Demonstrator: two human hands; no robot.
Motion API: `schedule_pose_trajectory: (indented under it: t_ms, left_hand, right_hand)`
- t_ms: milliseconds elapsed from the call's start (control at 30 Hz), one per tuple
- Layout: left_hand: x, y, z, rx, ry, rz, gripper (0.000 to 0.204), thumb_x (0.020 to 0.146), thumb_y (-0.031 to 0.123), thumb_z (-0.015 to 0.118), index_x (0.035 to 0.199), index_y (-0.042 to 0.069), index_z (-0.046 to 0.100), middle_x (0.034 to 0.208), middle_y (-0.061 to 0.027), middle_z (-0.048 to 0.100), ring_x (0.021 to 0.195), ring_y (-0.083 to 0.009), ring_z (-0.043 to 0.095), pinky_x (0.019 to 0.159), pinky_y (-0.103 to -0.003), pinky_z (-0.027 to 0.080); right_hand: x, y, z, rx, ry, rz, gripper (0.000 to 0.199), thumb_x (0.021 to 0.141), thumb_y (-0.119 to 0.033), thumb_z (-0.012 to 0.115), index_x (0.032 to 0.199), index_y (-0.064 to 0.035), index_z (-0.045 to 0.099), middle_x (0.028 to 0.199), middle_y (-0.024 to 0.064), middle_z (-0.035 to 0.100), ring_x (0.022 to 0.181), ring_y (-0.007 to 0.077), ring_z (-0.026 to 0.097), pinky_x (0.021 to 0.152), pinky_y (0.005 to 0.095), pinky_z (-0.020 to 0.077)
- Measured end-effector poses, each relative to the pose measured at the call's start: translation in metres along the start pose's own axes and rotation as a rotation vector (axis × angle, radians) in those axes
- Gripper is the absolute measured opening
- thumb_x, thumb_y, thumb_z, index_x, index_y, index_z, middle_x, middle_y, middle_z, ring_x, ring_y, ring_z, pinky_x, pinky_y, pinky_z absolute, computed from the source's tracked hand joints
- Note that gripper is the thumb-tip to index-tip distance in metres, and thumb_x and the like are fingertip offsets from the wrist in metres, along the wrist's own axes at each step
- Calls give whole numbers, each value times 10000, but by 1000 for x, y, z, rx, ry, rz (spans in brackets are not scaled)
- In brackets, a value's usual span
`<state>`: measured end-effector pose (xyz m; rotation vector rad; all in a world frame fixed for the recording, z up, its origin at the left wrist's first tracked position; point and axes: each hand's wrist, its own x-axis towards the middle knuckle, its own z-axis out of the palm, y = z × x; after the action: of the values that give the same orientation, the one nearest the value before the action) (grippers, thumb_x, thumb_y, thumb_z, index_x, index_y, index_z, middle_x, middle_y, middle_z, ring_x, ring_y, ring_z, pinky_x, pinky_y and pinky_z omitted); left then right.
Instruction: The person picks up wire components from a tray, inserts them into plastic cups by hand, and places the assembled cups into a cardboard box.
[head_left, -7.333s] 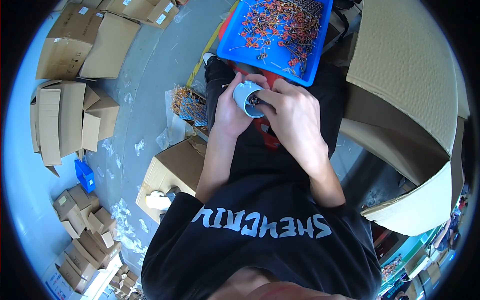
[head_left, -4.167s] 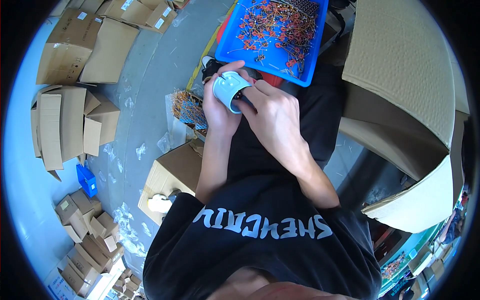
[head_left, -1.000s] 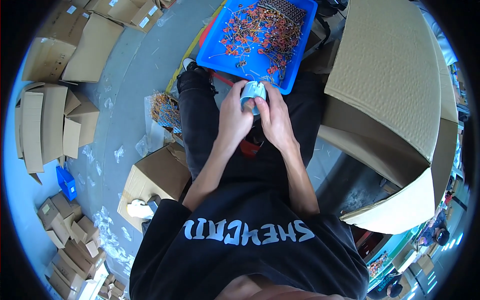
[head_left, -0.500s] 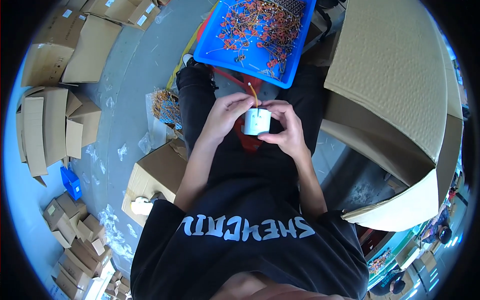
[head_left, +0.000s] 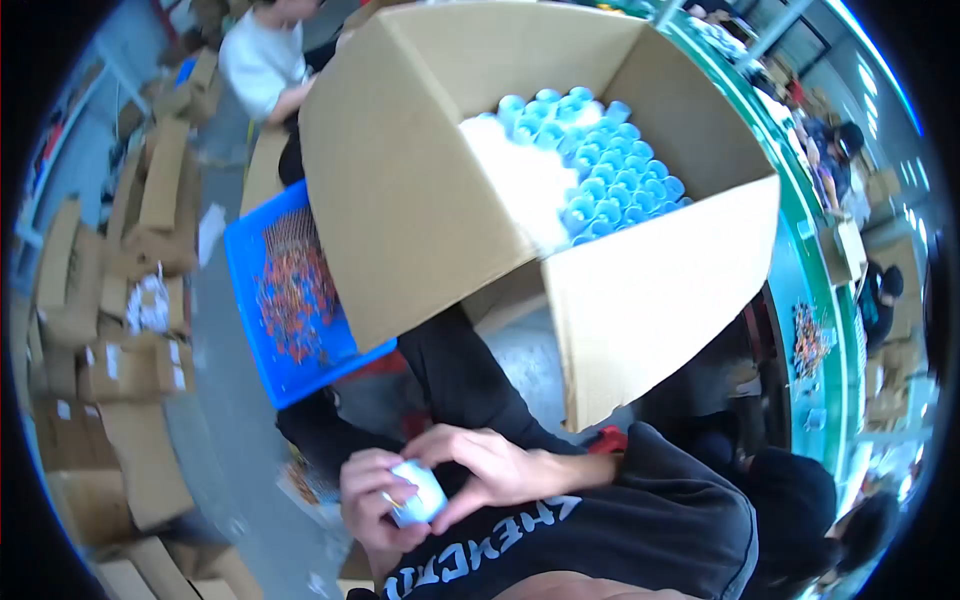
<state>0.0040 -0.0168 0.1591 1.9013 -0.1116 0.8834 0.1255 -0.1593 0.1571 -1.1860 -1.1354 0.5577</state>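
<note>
Low in the view, in front of my torso, both hands hold a small white-and-pale-blue cup-shaped part (head_left: 424,497). My left hand (head_left: 372,500) wraps its fingers round the left side of it. The thumb and fingers of my right hand (head_left: 482,464) close on the other side. A thin yellowish bit shows by the left fingers; the wire itself cannot be made out clearly. Beyond my knees a blue tray (head_left: 262,345) holds a tangled heap of small red and orange wired parts (head_left: 292,290).
A large open cardboard box (head_left: 400,190) stands ahead, with many light-blue cups (head_left: 610,175) inside and one flap (head_left: 655,310) folded out towards me. Other cartons (head_left: 135,365) line the left. A person in a white top (head_left: 262,65) sits far left; a green workbench (head_left: 815,300) runs along the right.
The view has swung to the right, bringing the inside of the box into sight. My hands still hold the cup-shaped part, now tilted; the orange wire that stood up from it no longer shows clearly.
</note>
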Motion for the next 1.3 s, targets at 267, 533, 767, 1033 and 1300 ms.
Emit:
schedule_pose_trajectory:
  t_ms: [267, 533, 767, 1033, 1300]
  left_hand:
    - [125, 45, 96, -274, -405, 524, 266, 858, 269, 656, 964, 30, 606, 1000, -118, 607, 959, -309, 624, 770, -443, 527]
    - [144, 58, 168, -158, -463, 400, 155, 869, 158, 625, 897, 9, 653, 892, -128, 681, 832, -283, 674, 739, -420, 551]
    - [100, 42, 56, 374, 293, -333, 218, 969, 133, 476, 1099, -12, 576, 836, -93, 594, 746, -181, 582, 683, -300, 494]
    - [-21, -101, -33, 535, 316, -758, 198, 962, 139, 472, 1071, -5, 555, 802, -70, 581, 705, -146, 545, 617, -267, 457]
    - [-126, -205, 48, 370, 160, -872, 125, 917, 86, 517, 934, 28, 627, 668, -3, 551, 551, -69, 494, 508, -225, 398]
  right_hand:
    - [-62, -107, -109, -577, 178, -190, 442, 709, -278, 805, 949, 7, 566, 1194, 261, 550, 1088, 372, 581, 902, 389, 495]
    - [-271, -114, -432, -1116, 1730, -115, 214, 906, -172, 638, 1020, -9, 560, 975, 72, 616, 859, 122, 585, 740, 247, 471]
    - [-338, -41, -650, -1231, 1863, 784, 565, 847, -536, 515, 958, 5, 632, 978, 263, 648, 961, 420, 613, 867, 464, 469]
    - [-297, -28, -694, -1224, 1965, 529, 625, 860, -611, 480, 898, -5, 629, 974, 241, 645, 964, 381, 606, 836, 465, 462]
    - [-389, -19, -740, -419, 1902, 197, 546, 938, -503, 450, 1281, -87, 535, 1152, 169, 624, 1029, 270, 587, 862, 386, 443]
